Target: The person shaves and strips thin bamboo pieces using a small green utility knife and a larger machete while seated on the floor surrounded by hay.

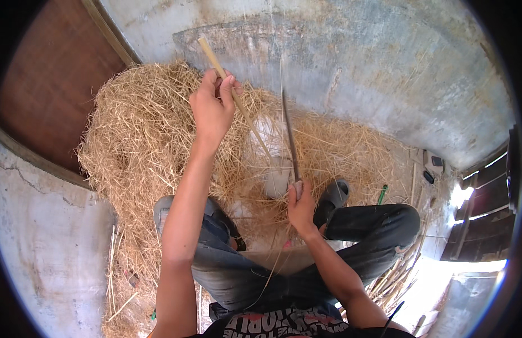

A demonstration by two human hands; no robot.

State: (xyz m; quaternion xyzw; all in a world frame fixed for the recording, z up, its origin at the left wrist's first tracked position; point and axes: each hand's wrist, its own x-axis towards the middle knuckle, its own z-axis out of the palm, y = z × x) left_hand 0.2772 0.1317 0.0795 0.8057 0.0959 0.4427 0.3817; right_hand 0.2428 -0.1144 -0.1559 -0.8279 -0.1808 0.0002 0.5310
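My left hand (212, 104) is raised over the straw and grips a long pale bamboo strip (234, 97) that slants from the upper left down toward my knees. My right hand (300, 207) is lower, near my right knee, and holds the handle of a long thin knife (290, 138) whose blade points up and away. The blade stands just right of the strip's lower end. I sit with both knees bent, in dark jeans (379, 222).
A big heap of dry straw (142, 141) covers the ground ahead, against a grey concrete wall (384, 67). A brown wooden panel (52, 84) is at upper left. Split bamboo pieces (393, 281) lie at my right, beside a green-handled tool (382, 194).
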